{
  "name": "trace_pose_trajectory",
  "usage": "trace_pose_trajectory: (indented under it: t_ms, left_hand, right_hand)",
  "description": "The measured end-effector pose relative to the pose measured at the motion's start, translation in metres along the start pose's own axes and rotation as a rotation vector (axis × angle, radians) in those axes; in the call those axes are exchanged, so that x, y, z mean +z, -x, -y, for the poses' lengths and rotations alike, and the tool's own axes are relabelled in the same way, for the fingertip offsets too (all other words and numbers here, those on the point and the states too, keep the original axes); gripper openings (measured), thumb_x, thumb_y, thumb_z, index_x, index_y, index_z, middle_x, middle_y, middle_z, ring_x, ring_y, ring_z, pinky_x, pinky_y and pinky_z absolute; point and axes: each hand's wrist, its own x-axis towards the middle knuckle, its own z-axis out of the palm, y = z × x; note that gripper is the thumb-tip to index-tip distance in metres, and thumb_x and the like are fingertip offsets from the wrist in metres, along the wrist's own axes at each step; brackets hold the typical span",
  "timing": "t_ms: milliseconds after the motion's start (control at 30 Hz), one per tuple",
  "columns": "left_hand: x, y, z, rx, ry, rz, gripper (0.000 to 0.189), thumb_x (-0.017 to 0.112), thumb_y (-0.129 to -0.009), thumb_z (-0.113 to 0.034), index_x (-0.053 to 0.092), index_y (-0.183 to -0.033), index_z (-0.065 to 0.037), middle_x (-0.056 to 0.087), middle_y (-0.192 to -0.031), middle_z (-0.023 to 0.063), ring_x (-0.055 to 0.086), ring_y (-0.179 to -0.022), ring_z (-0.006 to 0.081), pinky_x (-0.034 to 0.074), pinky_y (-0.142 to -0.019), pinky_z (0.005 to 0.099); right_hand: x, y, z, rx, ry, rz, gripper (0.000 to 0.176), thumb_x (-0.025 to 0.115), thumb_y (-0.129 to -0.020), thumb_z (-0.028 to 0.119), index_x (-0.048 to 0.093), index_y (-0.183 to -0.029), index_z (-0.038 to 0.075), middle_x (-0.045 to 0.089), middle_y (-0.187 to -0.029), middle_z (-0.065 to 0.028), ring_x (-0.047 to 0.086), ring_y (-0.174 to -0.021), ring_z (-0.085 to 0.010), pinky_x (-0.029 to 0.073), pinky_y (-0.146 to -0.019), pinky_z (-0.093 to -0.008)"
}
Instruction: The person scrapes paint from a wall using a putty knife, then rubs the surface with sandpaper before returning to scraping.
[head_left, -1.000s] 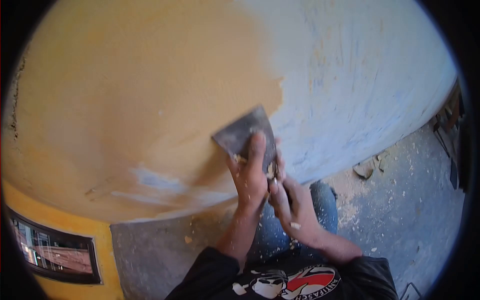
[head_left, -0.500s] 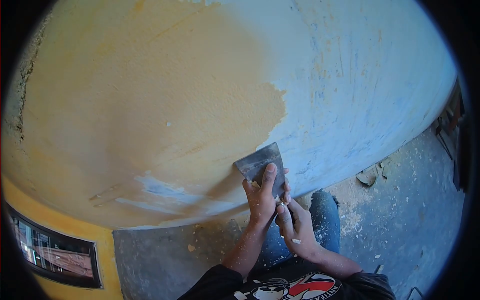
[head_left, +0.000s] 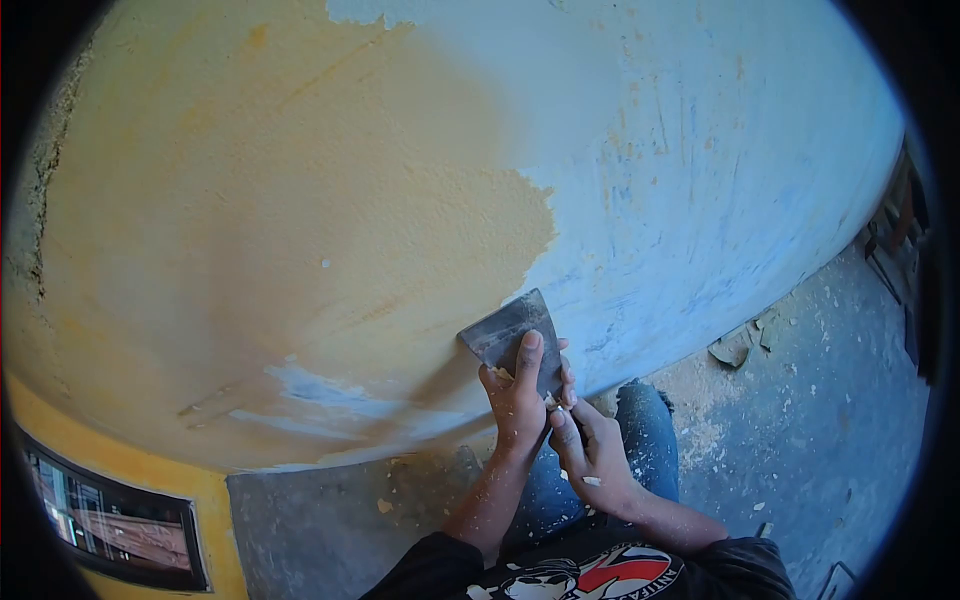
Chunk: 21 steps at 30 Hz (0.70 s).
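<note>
A wide, grey metal scraper [head_left: 512,328] sits just below the middle of the frame, its broad edge angled up against the large curved-looking wall [head_left: 400,240], right beside the ragged border where cream-yellow coating gives way to pale blue-white. The left hand [head_left: 518,395] is clamped on the scraper, thumb laid flat along the blade's face and fingertips showing past its right side. The right hand [head_left: 595,455] is closed at the scraper's lower end, just beneath the left (the handle itself is mostly hidden by the fingers). Pale flakes dot both hands and the forearms, and one larger chip [head_left: 592,481] lies on the right hand. Below are blue denim trousers [head_left: 648,435] and a black shirt [head_left: 430,565] with a red and white print. Crumbs and flakes speckle the grey floor [head_left: 800,420] at lower right; a dark-framed window [head_left: 120,520] shows at lower left.
</note>
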Motion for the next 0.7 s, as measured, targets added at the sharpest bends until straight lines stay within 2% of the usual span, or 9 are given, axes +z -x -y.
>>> trace_pose_trajectory:
  t_ms: [33, 100, 233, 367, 500, 533, 567, 633, 700]
  left_hand:
    - [-0.002, -0.001, -0.001, 0.002, 0.000, 0.004, 0.033, 0.061, -0.096, -0.029, 0.056, -0.089, 0.003, 0.054, -0.057, 0.0091, 0.050, -0.039, 0.0168, 0.040, -0.035, 0.0281]
    - [-0.010, -0.004, -0.003, -0.055, 0.051, 0.069, 0.033, 0.065, -0.094, -0.026, 0.055, -0.091, 0.005, 0.061, -0.068, 0.0145, 0.054, -0.043, 0.0183, 0.044, -0.038, 0.0303]
    - [-0.010, -0.001, -0.005, -0.081, 0.018, 0.023, 0.033, 0.064, -0.095, -0.027, 0.056, -0.091, 0.005, 0.060, -0.066, 0.0137, 0.053, -0.042, 0.0180, 0.043, -0.038, 0.0295]
    - [-0.007, -0.009, -0.013, -0.020, 0.016, 0.067, 0.033, 0.064, -0.095, -0.027, 0.057, -0.092, 0.005, 0.059, -0.062, 0.0118, 0.053, -0.042, 0.0169, 0.043, -0.038, 0.0284]
    - [-0.003, -0.002, -0.024, -0.005, -0.073, 0.048, 0.036, 0.062, -0.095, -0.031, 0.058, -0.088, 0.005, 0.055, -0.057, 0.0095, 0.050, -0.039, 0.0163, 0.040, -0.035, 0.0269]
    - [0.000, 0.002, -0.021, -0.004, -0.041, 0.014, 0.036, 0.063, -0.095, -0.030, 0.058, -0.089, 0.005, 0.055, -0.057, 0.0096, 0.050, -0.038, 0.0161, 0.040, -0.036, 0.0269]
    - [0.001, -0.001, -0.023, 0.010, -0.035, 0.021, 0.036, 0.063, -0.095, -0.030, 0.058, -0.089, 0.005, 0.055, -0.057, 0.0096, 0.050, -0.038, 0.0161, 0.040, -0.036, 0.0269]
    - [-0.001, -0.004, -0.024, -0.017, -0.012, 0.020, 0.035, 0.065, -0.094, -0.027, 0.059, -0.090, 0.007, 0.059, -0.062, 0.0118, 0.054, -0.042, 0.0163, 0.043, -0.038, 0.0272]
    - [-0.008, -0.003, -0.023, -0.051, -0.039, 0.036, 0.034, 0.065, -0.094, -0.028, 0.059, -0.090, 0.005, 0.060, -0.062, 0.0118, 0.055, -0.043, 0.0160, 0.043, -0.038, 0.0274]
  right_hand:
    - [0.001, -0.001, -0.004, 0.029, -0.002, 0.012, 0.025, 0.049, -0.101, 0.018, 0.057, -0.106, -0.005, 0.056, -0.062, -0.0161, 0.052, -0.053, -0.0172, 0.043, -0.054, -0.0329]
    - [0.004, -0.005, -0.007, -0.004, -0.030, 0.013, 0.025, 0.050, -0.101, 0.018, 0.057, -0.106, -0.006, 0.056, -0.062, -0.0165, 0.050, -0.052, -0.0164, 0.042, -0.053, -0.0327]
    - [0.002, -0.002, 0.000, 0.019, -0.048, 0.027, 0.024, 0.050, -0.101, 0.017, 0.057, -0.104, -0.006, 0.054, -0.061, -0.0177, 0.049, -0.053, -0.0171, 0.042, -0.054, -0.0334]
    - [0.006, -0.008, -0.003, -0.021, -0.029, 0.019, 0.024, 0.052, -0.100, 0.018, 0.057, -0.104, -0.006, 0.052, -0.061, -0.0185, 0.049, -0.054, -0.0166, 0.042, -0.054, -0.0331]
    - [0.008, -0.004, 0.007, 0.017, -0.174, 0.040, 0.025, 0.052, -0.101, 0.019, 0.057, -0.100, -0.006, 0.054, -0.062, -0.0170, 0.050, -0.056, -0.0169, 0.043, -0.055, -0.0335]
    - [0.004, 0.001, 0.014, 0.123, -0.155, 0.069, 0.027, 0.051, -0.101, 0.020, 0.056, -0.098, -0.006, 0.056, -0.064, -0.0148, 0.050, -0.059, -0.0156, 0.043, -0.057, -0.0331]
    - [0.005, -0.003, 0.013, 0.108, -0.150, 0.069, 0.027, 0.051, -0.101, 0.020, 0.056, -0.098, -0.006, 0.056, -0.064, -0.0148, 0.050, -0.059, -0.0156, 0.043, -0.057, -0.0331]
    - [0.010, -0.008, 0.002, -0.082, -0.094, 0.023, 0.029, 0.050, -0.102, 0.022, 0.056, -0.099, -0.006, 0.056, -0.063, -0.0121, 0.050, -0.058, -0.0127, 0.043, -0.056, -0.0310]
    - [0.011, -0.005, 0.002, -0.032, -0.105, 0.057, 0.031, 0.048, -0.103, 0.025, 0.056, -0.100, -0.005, 0.055, -0.062, -0.0088, 0.050, -0.057, -0.0106, 0.042, -0.054, -0.0290]
